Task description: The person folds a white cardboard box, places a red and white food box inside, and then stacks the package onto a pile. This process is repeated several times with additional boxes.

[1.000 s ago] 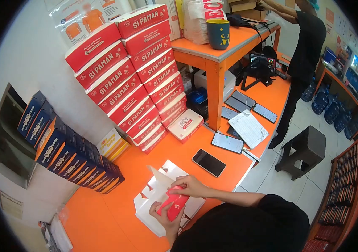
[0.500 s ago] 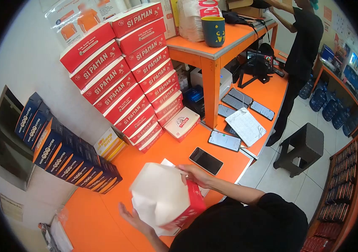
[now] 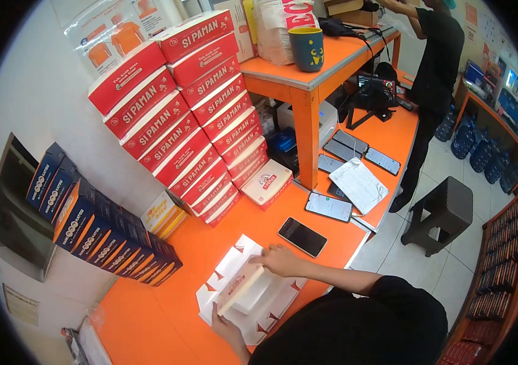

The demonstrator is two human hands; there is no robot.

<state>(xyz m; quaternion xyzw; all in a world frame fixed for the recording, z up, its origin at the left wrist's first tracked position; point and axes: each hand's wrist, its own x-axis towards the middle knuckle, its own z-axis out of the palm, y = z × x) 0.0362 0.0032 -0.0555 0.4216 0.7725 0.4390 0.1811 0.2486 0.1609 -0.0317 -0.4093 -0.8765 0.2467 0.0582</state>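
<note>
A partly folded white carton (image 3: 240, 285) with small red print is tilted between my hands. My right hand (image 3: 282, 260) pinches its upper end, fingers closed. At the lower left end my left hand (image 3: 226, 328) grips the carton's edge, part of its fingers hidden behind it. Beneath lies a flat white sheet (image 3: 231, 260) with red marks, spread on the orange table (image 3: 167, 316). A black-screened phone (image 3: 302, 237) rests just beyond my right hand.
Red boxes (image 3: 177, 131) stand in tall stacks at the back, dark blue boxes (image 3: 110, 234) at the left. More phones (image 3: 328, 207) and a paper pad (image 3: 359, 185) lie at the right. Beyond are a stool (image 3: 438, 216) and a person in black (image 3: 438, 67).
The opened red and white box between my hands is now a flatter carton with its white side showing. The flat sheet beneath is more exposed. Both hands now hold the carton's ends.
</note>
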